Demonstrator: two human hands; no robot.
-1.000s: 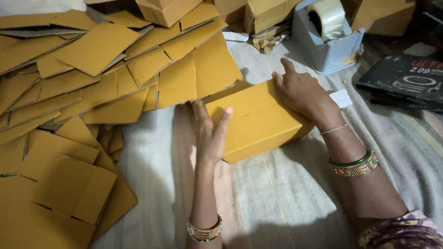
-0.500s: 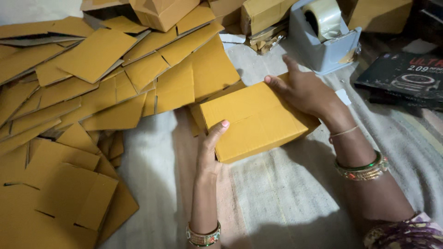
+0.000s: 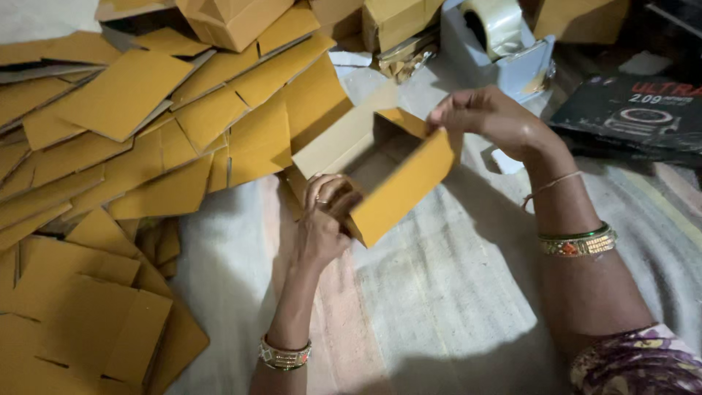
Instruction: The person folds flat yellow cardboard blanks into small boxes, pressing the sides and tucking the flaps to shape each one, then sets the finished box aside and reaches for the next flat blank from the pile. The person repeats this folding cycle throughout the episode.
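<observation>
The half-opened yellow cardboard box (image 3: 395, 175) is held up just above the pale striped cloth (image 3: 439, 292), which lies bare on the near side of the box and gives the arms room. On the box's left side a heap of flat cardboard sheets (image 3: 124, 146) crowds right up to it; beyond the box stands a blue tape dispenser (image 3: 512, 51), and to its right lies a black printed carton (image 3: 636, 117), cut off by the frame.

The left hand (image 3: 322, 227) has its fingers curled shut around the box's near corner. The right hand (image 3: 490, 121) pinches the far top edge, fingers bent over it.

The box's inside is in shadow and hard to make out.
</observation>
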